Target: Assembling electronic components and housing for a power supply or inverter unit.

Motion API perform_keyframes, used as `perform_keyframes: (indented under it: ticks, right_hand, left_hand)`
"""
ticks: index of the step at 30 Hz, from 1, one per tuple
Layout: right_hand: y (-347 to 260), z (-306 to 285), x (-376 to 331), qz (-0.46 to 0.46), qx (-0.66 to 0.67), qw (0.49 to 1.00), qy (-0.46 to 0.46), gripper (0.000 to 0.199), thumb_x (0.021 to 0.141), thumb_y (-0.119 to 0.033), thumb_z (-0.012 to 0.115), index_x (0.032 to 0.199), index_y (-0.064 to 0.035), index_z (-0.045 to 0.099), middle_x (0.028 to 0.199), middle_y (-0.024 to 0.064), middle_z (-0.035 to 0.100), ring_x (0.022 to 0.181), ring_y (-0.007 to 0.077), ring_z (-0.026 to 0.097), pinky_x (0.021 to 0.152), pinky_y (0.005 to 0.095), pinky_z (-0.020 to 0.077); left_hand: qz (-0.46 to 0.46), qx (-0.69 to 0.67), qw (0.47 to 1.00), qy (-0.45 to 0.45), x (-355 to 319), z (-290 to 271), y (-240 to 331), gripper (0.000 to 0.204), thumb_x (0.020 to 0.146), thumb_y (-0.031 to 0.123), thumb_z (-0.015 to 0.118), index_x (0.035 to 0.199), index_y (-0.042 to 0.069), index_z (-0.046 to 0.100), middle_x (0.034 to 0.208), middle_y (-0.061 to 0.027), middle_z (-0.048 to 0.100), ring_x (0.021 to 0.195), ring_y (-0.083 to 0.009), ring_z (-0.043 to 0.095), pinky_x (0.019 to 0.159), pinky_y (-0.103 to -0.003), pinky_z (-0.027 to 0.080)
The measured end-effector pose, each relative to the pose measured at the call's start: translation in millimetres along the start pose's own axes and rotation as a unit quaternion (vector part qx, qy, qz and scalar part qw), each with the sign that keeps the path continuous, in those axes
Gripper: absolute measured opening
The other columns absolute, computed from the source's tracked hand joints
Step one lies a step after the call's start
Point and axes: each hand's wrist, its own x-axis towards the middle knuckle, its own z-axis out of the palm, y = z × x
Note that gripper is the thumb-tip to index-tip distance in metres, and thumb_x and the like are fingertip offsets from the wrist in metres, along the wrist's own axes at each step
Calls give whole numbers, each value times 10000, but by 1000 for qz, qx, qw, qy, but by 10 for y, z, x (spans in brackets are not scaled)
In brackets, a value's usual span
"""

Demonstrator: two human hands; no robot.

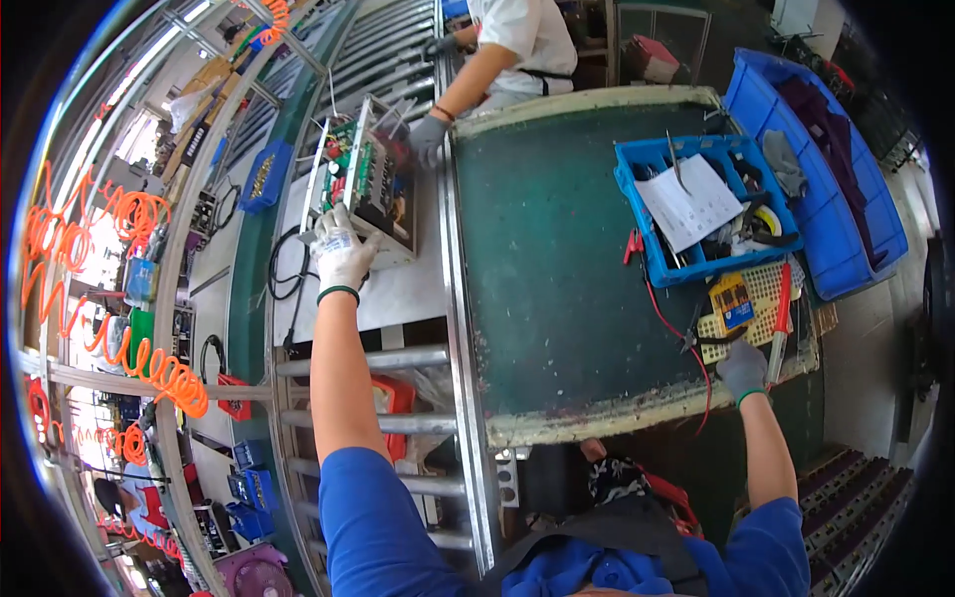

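My left hand (pixel 343 256), in a white glove, reaches forward to the near end of an open-framed electrical unit (pixel 376 189) with green circuit boards. The fingers rest against its frame, with the thumb spread to the right. My right hand (pixel 743 368), in a grey glove, is at the near right of the green-topped table (pixel 557 269). Its fingers are closed around the end of a dark tool (pixel 704 340), whose kind I cannot make out. Just beyond it are a yellow boxy device (pixel 731 301) and a yellow perforated mat (pixel 771 286). A red-handled tool (pixel 783 303) lies to its right.
Across from me a co-worker's gloved hand (pixel 430 139) is beside the unit. A blue divided bin (pixel 686 276) with tools and paper stands on the table, a larger blue crate (pixel 846 179) to its right. A red lead (pixel 662 313) trails over the tabletop; conveyor rollers (pixel 418 425) run left of it.
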Motion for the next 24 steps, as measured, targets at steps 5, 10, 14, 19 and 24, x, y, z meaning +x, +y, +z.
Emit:
perform_keyframes:
  ticks: [5,10,14,19,24]
  right_hand:
    - [445,-147,-211,-15,99,994,-45,229,675,-261,769,819,-83,763,887,174,749,892,338,725,833,416,571]
    - [871,-11,-307,-213,242,947,5,111,744,-212,710,742,-101,711,749,95,676,735,281,664,680,406,540]
    - [811,137,-323,-147,312,938,-43,248,795,-321,728,818,-75,743,787,105,722,723,283,682,679,417,527]
    - [252,189,-527,-173,337,925,-23,245,760,-289,751,836,-56,761,743,94,703,649,206,664,634,372,523]
    - [39,102,-617,-136,491,854,-106,201,766,-242,756,839,-56,751,690,48,661,576,149,608,569,330,496]
  left_hand:
    - [13,6,999,31,-457,90,-189,905,825,511,738,1505,33,379,1413,-227,488,1338,-401,448,1075,-532,409]
    - [124,-2,979,161,-1253,140,-439,780,781,398,795,1380,-14,514,1248,-253,585,1183,-422,546,1032,-524,421]
    - [57,-16,991,120,-2125,-12,-470,794,877,377,727,1497,12,391,1362,-288,530,1293,-458,476,1071,-548,386]
    - [50,-13,992,116,-3276,-305,-525,723,889,271,710,1465,-37,400,1337,-339,507,1267,-487,483,1065,-569,399]
    - [28,-12,991,127,-4316,-424,-671,728,923,353,703,1483,-1,401,1336,-272,526,1271,-453,497,1039,-577,429]
